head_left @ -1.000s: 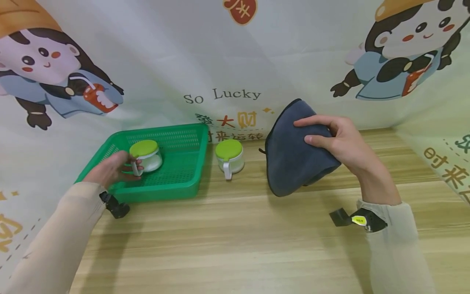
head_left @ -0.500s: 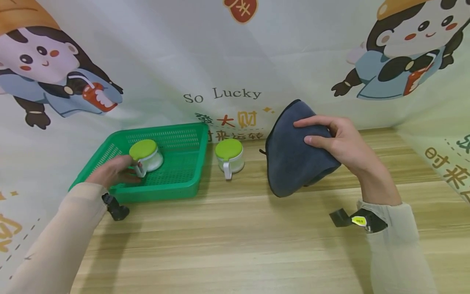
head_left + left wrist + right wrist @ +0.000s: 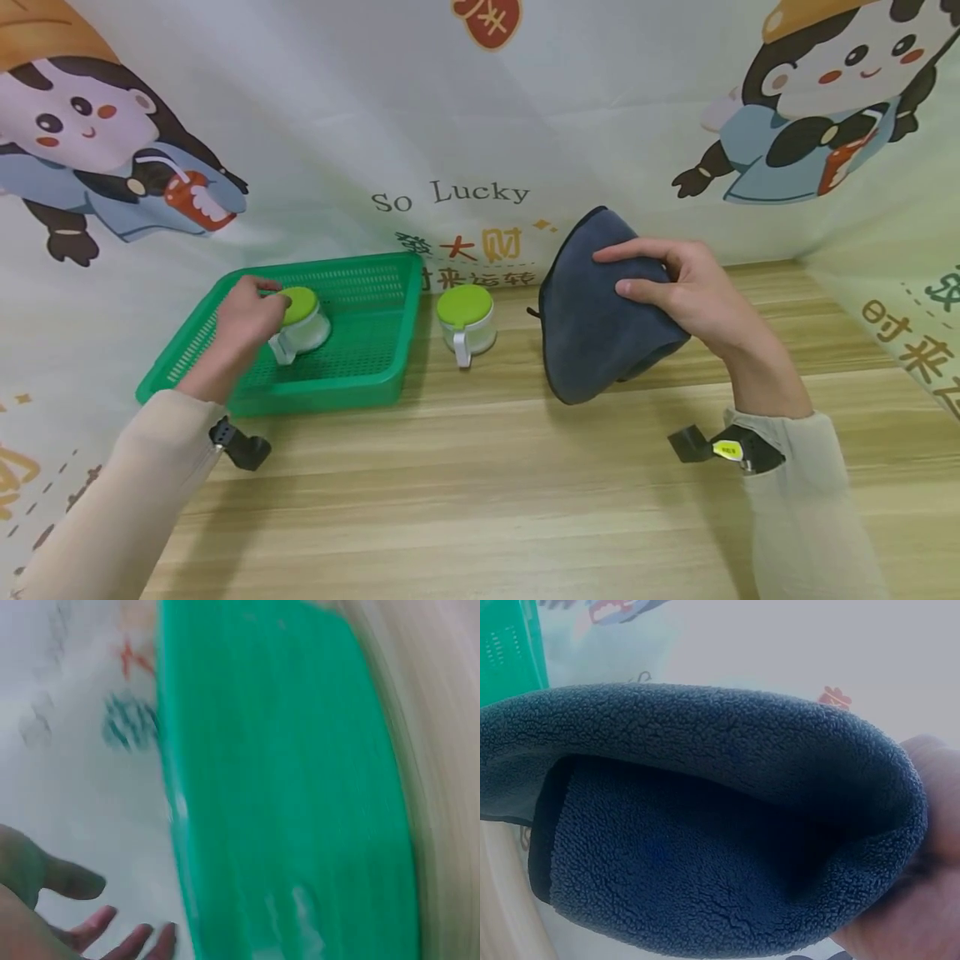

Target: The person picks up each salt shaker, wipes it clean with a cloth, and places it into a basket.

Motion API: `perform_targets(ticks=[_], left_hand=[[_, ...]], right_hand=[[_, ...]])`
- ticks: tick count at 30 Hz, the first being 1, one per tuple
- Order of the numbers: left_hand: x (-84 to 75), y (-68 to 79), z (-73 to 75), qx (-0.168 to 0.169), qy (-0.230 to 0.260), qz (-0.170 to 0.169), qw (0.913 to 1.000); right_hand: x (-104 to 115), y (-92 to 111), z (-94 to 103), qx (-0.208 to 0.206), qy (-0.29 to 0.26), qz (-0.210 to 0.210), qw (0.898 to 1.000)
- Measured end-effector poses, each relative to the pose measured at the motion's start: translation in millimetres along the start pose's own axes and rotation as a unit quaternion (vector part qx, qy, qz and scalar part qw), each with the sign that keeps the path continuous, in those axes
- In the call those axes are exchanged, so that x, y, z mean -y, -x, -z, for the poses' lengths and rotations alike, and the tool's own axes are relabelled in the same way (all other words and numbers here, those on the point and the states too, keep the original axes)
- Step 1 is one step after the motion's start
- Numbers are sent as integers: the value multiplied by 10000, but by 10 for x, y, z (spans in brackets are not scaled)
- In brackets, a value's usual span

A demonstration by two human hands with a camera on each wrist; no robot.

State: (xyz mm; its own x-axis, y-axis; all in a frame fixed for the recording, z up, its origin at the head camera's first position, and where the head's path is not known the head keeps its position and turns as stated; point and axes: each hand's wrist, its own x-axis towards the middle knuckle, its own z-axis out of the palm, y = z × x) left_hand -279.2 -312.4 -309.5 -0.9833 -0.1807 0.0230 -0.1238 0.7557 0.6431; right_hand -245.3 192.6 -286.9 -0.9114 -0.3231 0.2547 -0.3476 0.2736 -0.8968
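My left hand (image 3: 251,321) reaches over the green plastic basket (image 3: 360,392), its fingers at the left side of a jar's lime-green lid. That jar (image 3: 309,335), with a white handle, stands inside the basket. In the left wrist view, the thumb and fingers (image 3: 75,881) are apart with nothing seen between them; whether they touch the lid I cannot tell. My right hand (image 3: 686,287) grips a folded dark blue-grey towel (image 3: 592,317) by its right side, lifted over the table. The right wrist view shows the towel's fluffy fold, which hides most of that hand.
A second jar (image 3: 467,321) with a lime-green lid stands on the wooden table (image 3: 465,483), between basket and towel. A printed cloth backdrop (image 3: 600,125) rises behind the table. Each wrist wears a small black camera.
My left hand has moved off the jar's handle, up and slightly forward to beside its lid. The jar stays in the basket. My right hand and the towel stay nearly still.
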Motion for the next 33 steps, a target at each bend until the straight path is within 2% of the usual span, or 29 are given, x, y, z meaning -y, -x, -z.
perform_targets(ticks=[3,6,10,14,18,23,27,31,33], left_hand=[[-239,180,-133,-406,374,-289,9981],[-449,367,-294,-534,828,-580,9934],[-690,570,-519,-291,1408,-797,9864],[-888,711,-772,277,1996,-739,9767],[-1007,827,-1049,887,2419,-442,9652],[-1047,924,-1390,1412,2679,171,9529],[-1014,915,-1612,1499,3031,675,9387],[-962,791,-1770,1413,3635,1050,9148],[-945,713,-1831,1360,3820,1249,9055]], right_hand=[[2,-1,-8,3,8,-23,10000],[1,6,-9,8,4,-57,10000],[4,8,-10,20,34,-63,10000],[13,18,9,15,103,-40,9999],[23,37,38,-18,148,-23,9999],[28,50,50,-30,186,19,9998],[38,52,57,2,161,8,9999],[57,61,70,29,127,-57,9999],[67,70,80,8,144,-87,9999]])
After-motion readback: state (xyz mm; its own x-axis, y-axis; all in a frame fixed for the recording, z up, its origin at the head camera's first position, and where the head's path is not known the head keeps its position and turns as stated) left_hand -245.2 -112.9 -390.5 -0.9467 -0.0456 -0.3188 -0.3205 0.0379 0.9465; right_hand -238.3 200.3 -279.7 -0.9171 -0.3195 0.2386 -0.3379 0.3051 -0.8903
